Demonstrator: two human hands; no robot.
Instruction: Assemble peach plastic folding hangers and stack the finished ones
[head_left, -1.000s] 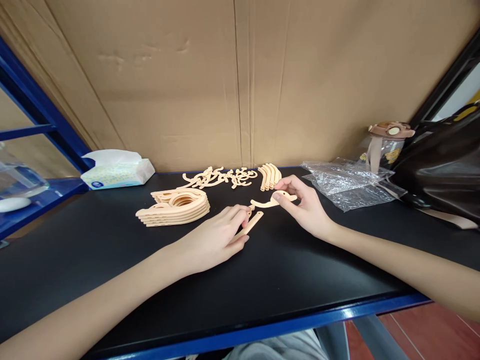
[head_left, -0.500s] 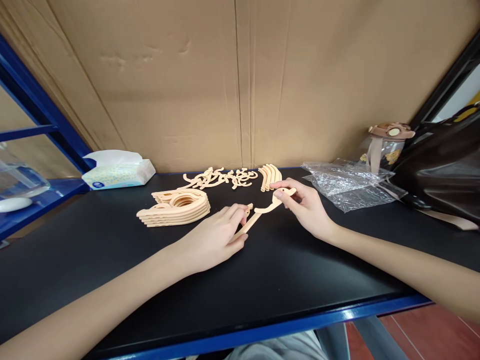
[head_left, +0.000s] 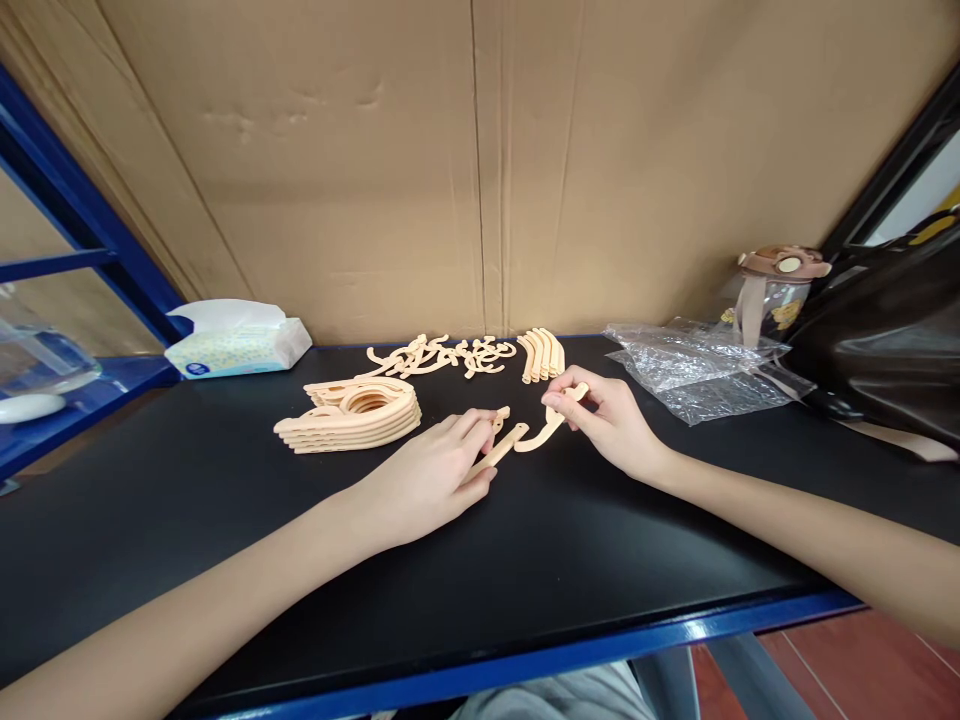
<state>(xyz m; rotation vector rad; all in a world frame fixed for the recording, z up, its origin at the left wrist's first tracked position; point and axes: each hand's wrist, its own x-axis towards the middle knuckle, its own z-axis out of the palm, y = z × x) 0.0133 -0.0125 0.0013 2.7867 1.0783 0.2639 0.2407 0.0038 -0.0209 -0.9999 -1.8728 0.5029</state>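
My left hand (head_left: pixel 442 470) is closed around a slim beige hanger arm (head_left: pixel 504 448), whose holed tip points up and to the right. Just beyond the fingers a second beige tip (head_left: pixel 502 414) shows; the rest of it is hidden. Between thumb and fingers, my right hand (head_left: pixel 600 410) pinches a curved beige hanger hook piece (head_left: pixel 544 430). Its lower end lies close by the arm's tip; whether they touch I cannot tell. Left of the hands sits a neat stack of beige folded hanger parts (head_left: pixel 352 420). Loose hook pieces (head_left: pixel 427 355) are heaped behind.
Several curved arms (head_left: pixel 541 355) lie side by side at the back. A tissue pack (head_left: pixel 236 345) is at back left. Clear plastic bags (head_left: pixel 690 370), a strapped bottle (head_left: pixel 776 290) and a black bag (head_left: pixel 885 330) occupy the right. Cardboard (head_left: pixel 337 180) walls off the back of the black table (head_left: pixel 525 590).
My right hand has turned the hook piece and brought it slightly down, so its curved end has moved off the arm's tip to just beside it. My left hand has hardly moved.
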